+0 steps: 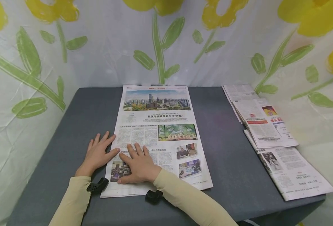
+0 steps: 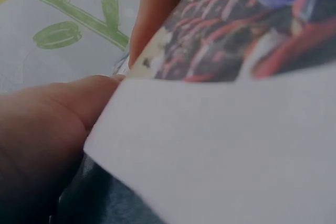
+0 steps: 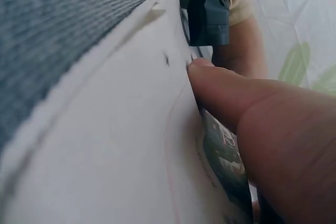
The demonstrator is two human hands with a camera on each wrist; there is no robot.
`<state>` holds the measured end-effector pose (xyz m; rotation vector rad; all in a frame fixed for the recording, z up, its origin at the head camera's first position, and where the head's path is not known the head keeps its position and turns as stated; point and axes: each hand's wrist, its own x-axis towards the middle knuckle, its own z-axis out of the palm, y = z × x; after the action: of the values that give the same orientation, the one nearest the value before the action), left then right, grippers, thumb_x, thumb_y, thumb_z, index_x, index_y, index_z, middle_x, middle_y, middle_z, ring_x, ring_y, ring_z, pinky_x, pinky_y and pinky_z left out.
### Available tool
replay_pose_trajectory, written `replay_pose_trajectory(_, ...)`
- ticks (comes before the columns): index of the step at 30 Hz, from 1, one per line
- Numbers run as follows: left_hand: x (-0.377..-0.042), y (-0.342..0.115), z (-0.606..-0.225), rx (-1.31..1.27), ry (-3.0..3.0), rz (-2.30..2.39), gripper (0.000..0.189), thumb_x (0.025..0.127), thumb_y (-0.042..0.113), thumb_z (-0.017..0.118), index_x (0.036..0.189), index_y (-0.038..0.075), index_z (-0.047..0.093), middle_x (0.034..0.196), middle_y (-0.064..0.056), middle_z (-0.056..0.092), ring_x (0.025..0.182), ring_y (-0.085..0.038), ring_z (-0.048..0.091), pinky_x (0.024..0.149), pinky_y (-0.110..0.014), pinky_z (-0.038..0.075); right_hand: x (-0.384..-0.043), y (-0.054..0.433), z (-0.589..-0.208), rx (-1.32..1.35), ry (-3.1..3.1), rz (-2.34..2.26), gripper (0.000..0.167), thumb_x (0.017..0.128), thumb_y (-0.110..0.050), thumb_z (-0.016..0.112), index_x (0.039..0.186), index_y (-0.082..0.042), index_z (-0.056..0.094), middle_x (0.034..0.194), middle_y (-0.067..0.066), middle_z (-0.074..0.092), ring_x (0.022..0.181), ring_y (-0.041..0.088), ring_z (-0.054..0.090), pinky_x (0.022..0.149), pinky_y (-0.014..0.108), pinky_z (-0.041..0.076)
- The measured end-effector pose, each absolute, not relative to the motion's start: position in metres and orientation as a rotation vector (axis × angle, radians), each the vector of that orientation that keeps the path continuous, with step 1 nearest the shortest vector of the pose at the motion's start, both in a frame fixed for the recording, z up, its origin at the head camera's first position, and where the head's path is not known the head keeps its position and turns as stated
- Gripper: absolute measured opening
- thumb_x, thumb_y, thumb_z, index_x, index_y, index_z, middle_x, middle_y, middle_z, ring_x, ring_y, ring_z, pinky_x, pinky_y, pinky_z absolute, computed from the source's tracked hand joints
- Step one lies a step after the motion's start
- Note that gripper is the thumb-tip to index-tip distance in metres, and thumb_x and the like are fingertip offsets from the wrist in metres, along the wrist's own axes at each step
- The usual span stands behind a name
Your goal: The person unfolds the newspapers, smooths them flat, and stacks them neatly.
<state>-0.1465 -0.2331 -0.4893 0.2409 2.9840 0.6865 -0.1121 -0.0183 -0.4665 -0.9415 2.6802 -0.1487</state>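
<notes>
A folded newspaper (image 1: 149, 135) lies lengthwise on the dark grey table, its printed page with colour photos facing up. My right hand (image 1: 141, 164) rests on its lower left part, fingers spread across the text and a small photo. At the paper's left edge is my left hand (image 1: 99, 153), fingers spread, the thumb and fingertips touching the margin. In the left wrist view the paper's white corner (image 2: 157, 124) fills much of the picture, beside the left thumb (image 2: 63, 108). The right wrist view shows the right thumb (image 3: 226, 87) on the sheet and layered page edges (image 3: 100, 61).
Several more folded newspapers (image 1: 268, 125) overlap in a slanted stack along the table's right side; the nearest (image 1: 299, 175) reaches the edge. The grey tablecloth (image 1: 220, 157) shows between them and the middle paper. A flower-printed curtain (image 1: 104, 47) hangs behind and at both sides.
</notes>
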Motion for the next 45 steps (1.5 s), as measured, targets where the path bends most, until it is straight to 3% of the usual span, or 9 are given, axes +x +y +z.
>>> replay_pose_trajectory(6,-0.149,-0.237,-0.489,0.226,2.948,0.799,0.080,0.098,0.048,0.059,0.159,0.003,0.032,0.165,-0.031,0.021,0.153,-0.058,0.005,0.120,-0.073,-0.001,-0.114,-0.018,-0.464,-0.936,2.676,-0.180,0.090,0.090,-0.075,0.055,0.164,-0.035,0.022,0.174,0.006,0.010,0.161,0.033,0.007,0.128,0.055,0.015)
replay_pose_trajectory(11,-0.148,-0.239,-0.489,0.183,2.912,0.922,0.069,0.108,0.044,0.038,0.162,0.004,0.024,0.167,-0.027,0.021,0.155,-0.055,0.002,0.122,-0.069,-0.004,-0.115,-0.018,-0.462,-0.930,2.702,-0.273,0.073,0.097,-0.059,0.059,0.160,-0.031,0.035,0.172,0.007,0.021,0.160,0.034,0.017,0.127,0.056,0.021)
replay_pose_trajectory(15,-0.146,-0.239,-0.487,0.179,2.902,0.980,0.060,0.112,0.035,0.025,0.161,0.000,0.024,0.165,-0.028,0.023,0.155,-0.053,0.003,0.123,-0.067,-0.004,-0.119,-0.017,-0.461,-0.966,2.755,-0.342,0.056,0.102,-0.041,0.059,0.155,-0.027,0.046,0.164,0.006,0.040,0.153,0.032,0.035,0.121,0.057,0.033)
replay_pose_trajectory(19,-0.146,-0.239,-0.485,0.187,2.898,0.979,0.057,0.111,0.026,0.031,0.159,-0.005,0.023,0.164,-0.030,0.023,0.155,-0.053,0.005,0.123,-0.066,-0.003,-0.126,-0.011,-0.459,-0.989,2.738,-0.517,0.048,0.104,-0.027,0.058,0.151,-0.023,0.052,0.143,0.001,0.061,0.130,0.023,0.054,0.111,0.051,0.044)
replay_pose_trajectory(22,-0.147,-0.238,-0.487,0.197,2.916,0.932,0.061,0.108,0.024,0.041,0.158,-0.006,0.025,0.164,-0.030,0.024,0.154,-0.055,0.007,0.123,-0.067,-0.001,-0.131,-0.004,-0.455,-0.950,2.669,-0.738,0.045,0.104,-0.019,0.057,0.149,-0.020,0.055,0.127,0.000,0.069,0.106,0.016,0.061,0.094,0.036,0.051)
replay_pose_trajectory(27,-0.147,-0.237,-0.492,0.247,2.966,0.821,0.072,0.101,0.036,0.058,0.158,0.000,0.033,0.164,-0.032,0.024,0.153,-0.058,0.008,0.120,-0.072,0.002,-0.135,0.008,-0.444,-0.838,2.602,-1.011,0.040,0.105,-0.013,0.054,0.145,-0.017,0.059,0.119,0.005,0.074,0.075,0.008,0.055,0.069,0.020,0.041)
replay_pose_trajectory(32,-0.147,-0.235,-0.494,0.296,2.988,0.730,0.063,0.101,0.034,0.060,0.155,0.007,0.042,0.164,-0.034,0.022,0.151,-0.061,0.008,0.118,-0.075,0.003,-0.137,0.023,-0.426,-0.745,2.552,-1.130,0.038,0.106,-0.012,0.054,0.144,-0.016,0.060,0.103,0.008,0.073,0.058,0.007,0.045,0.055,0.020,0.037)
replay_pose_trajectory(38,-0.147,-0.233,-0.494,0.296,2.974,0.639,0.058,0.104,0.035,0.054,0.155,0.011,0.043,0.165,-0.032,0.019,0.152,-0.061,0.005,0.118,-0.076,0.002,-0.140,0.050,-0.391,-0.718,2.536,-1.183,0.040,0.105,-0.010,0.054,0.145,-0.014,0.059,0.102,0.010,0.071,0.056,0.009,0.045,0.053,0.022,0.037)
replay_pose_trajectory(45,-0.145,-0.234,-0.492,0.301,2.962,0.646,0.059,0.104,0.038,0.054,0.155,0.010,0.044,0.165,-0.033,0.019,0.151,-0.061,0.005,0.117,-0.077,0.003,-0.144,0.108,-0.332,-0.646,2.517,-1.410,0.029,0.101,-0.006,0.059,0.129,-0.008,0.067,0.093,0.012,0.072,0.068,0.012,0.055,0.062,0.025,0.047)
